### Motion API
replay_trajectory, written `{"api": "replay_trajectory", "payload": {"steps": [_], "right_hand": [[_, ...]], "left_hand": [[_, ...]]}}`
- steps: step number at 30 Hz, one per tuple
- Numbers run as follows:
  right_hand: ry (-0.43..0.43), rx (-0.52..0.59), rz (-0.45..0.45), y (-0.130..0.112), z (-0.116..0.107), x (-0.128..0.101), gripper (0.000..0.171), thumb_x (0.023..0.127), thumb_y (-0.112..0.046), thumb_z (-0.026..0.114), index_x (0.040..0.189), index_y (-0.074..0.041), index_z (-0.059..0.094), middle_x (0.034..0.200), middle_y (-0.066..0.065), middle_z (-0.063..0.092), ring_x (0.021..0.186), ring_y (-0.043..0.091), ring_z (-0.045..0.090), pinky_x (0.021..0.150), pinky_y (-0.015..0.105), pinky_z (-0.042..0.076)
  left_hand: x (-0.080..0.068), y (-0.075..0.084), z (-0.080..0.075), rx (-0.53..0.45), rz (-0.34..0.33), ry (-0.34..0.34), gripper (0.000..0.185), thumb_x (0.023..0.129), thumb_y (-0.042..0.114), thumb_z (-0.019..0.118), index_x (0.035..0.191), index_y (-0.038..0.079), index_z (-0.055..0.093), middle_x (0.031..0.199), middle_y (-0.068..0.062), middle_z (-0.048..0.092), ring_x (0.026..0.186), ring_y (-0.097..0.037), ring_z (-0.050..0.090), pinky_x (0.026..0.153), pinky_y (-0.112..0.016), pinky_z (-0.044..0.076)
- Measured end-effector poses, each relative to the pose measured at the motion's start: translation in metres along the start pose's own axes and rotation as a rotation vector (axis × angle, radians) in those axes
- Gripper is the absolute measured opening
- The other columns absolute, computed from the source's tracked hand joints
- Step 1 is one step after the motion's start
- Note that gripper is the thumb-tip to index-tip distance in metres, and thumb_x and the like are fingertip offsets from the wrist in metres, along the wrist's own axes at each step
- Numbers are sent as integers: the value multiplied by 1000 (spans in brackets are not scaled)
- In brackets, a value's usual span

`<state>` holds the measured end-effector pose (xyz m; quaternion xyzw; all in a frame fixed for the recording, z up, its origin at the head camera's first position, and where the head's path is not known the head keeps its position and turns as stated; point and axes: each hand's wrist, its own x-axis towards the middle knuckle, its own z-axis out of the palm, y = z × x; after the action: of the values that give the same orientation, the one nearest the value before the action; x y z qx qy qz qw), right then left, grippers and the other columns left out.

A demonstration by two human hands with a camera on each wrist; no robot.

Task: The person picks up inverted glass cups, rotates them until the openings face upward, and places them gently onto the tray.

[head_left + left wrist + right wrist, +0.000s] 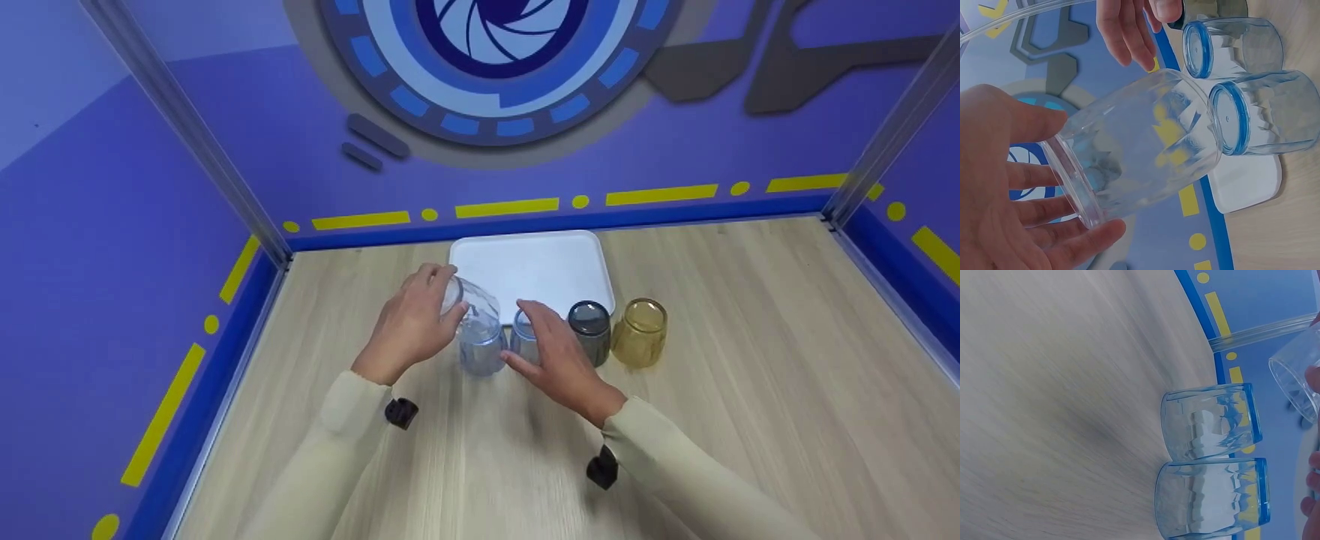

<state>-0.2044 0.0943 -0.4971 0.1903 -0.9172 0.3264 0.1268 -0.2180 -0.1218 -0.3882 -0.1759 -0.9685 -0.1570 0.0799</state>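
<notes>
My left hand (412,319) grips a clear drinking glass (480,298) round its thick base, fingers and thumb spread about it. Tilted, its mouth points down and right, over a light blue glass (481,358) that stands upside down on the table. In the left wrist view, the clear glass's rim (1214,121) overlaps the base of that blue glass (1283,112). My right hand (559,356) hovers over a second upturned light blue glass (523,343), partly hiding it. Its fingers are loosely bent with nothing between them.
Right of the blue glasses, a smoky grey glass (592,337) and an amber glass (643,334) stand upside down in the same row. Behind the row lies a white tray (532,262). Blue printed panels (225,217) wall in the wooden table (720,420).
</notes>
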Motion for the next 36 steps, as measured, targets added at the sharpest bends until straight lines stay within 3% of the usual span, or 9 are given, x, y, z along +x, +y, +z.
{"api": "replay_trajectory", "payload": {"steps": [13, 36], "right_hand": [[31, -23, -48, 3, -1, 1, 79, 85, -44, 71, 146, -10, 35, 146, 9, 45, 136, 25, 42, 114, 48, 35], [-10, 25, 33, 5, -4, 1, 83, 84, -47, 71, 149, -13, 32, 150, 9, 41, 140, 27, 38, 114, 51, 33]], "left_hand": [[1, 5, 2, -28, 4, -31, 54, 96, 36, 56, 143, 12, 45, 139, -12, 50, 123, -26, 54, 103, -46, 47], [3, 7, 5, -84, 52, -62, 52, 98, 38, 52, 143, 13, 45, 138, -10, 52, 122, -25, 56, 103, -45, 47]]}}
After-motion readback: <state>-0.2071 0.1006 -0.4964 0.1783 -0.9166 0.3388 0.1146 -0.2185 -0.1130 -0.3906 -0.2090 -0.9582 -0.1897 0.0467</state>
